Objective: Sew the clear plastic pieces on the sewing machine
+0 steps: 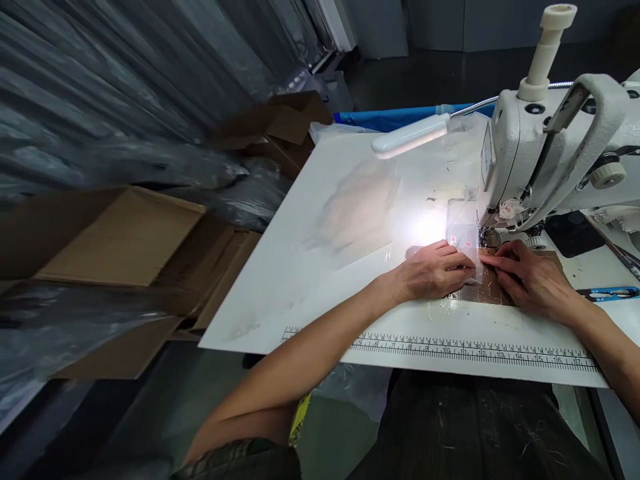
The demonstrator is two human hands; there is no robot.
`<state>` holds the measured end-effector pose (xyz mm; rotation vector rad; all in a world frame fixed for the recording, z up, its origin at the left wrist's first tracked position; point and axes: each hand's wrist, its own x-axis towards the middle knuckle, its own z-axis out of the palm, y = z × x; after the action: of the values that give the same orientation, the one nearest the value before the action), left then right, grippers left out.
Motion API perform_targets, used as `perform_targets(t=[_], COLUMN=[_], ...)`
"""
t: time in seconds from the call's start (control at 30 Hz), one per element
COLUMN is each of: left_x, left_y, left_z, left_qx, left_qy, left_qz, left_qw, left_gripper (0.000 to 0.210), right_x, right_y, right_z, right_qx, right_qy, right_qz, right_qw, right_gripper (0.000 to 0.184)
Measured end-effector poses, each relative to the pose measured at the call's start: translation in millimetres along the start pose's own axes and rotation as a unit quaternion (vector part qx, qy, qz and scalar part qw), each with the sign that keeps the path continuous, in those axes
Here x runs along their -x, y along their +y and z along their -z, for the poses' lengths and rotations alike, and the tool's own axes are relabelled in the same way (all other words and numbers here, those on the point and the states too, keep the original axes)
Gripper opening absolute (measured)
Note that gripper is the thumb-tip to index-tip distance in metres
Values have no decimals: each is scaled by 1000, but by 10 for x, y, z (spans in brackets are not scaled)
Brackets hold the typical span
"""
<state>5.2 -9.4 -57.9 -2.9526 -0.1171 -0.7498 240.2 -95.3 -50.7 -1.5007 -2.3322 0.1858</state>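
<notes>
At the needle of a white sewing machine [510, 147], a small, thin see-through piece [467, 239] with red marks lies on the bed. My left hand [440, 270] presses on its left side, fingers drawn together and slightly bent. From the right, my right hand [533, 277] reaches in beside the presser foot [484, 237], its index fingertip at the piece's right edge and the other fingers bent. Both hands rest over a brown patch [500, 293] on the machine bed. The fingertips' undersides are hidden.
A lit lamp [413, 135] hangs over the white table [280, 267], which has a printed ruler [450, 348] along its front edge. Blue thread snips [613, 293] and a dark phone-like slab [574, 233] lie at right. Open cardboard boxes [120, 233] stand left.
</notes>
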Motion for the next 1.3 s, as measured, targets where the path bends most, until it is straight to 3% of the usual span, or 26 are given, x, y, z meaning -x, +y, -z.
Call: perform_targets(t=[0.2, 0.37, 0.6, 0.8, 0.87, 1.03, 1.3], left_x=[8, 23, 14, 4, 0, 13, 26], left_y=[-1, -7, 3, 23, 23, -4, -46], left_z=[1, -19, -31, -4, 19, 65, 31], left_qx=[5, 4, -16, -16, -17, -13, -9], left_qy=[-32, -51, 1, -36, -23, 43, -21], left_qz=[7, 10, 3, 13, 15, 37, 84], left_qw=[999, 999, 1000, 999, 999, 998, 996], left_gripper=[20, 23, 21, 22, 23, 55, 65], right_x=[32, 41, 55, 81, 83, 75, 85], right_y=[-16, -28, -38, -71, -80, -90, -74], right_z=[74, 99, 81, 19, 11, 19, -1], right_qx=[-79, -68, -41, 29, 37, 44, 47], right_qy=[18, 2, 8, 8, 7, 1, 15], right_qz=[2, 8, 36, 69, 69, 66, 75], right_qw=[997, 998, 998, 997, 997, 997, 996], right_gripper=[40, 39, 40, 36, 36, 34, 33])
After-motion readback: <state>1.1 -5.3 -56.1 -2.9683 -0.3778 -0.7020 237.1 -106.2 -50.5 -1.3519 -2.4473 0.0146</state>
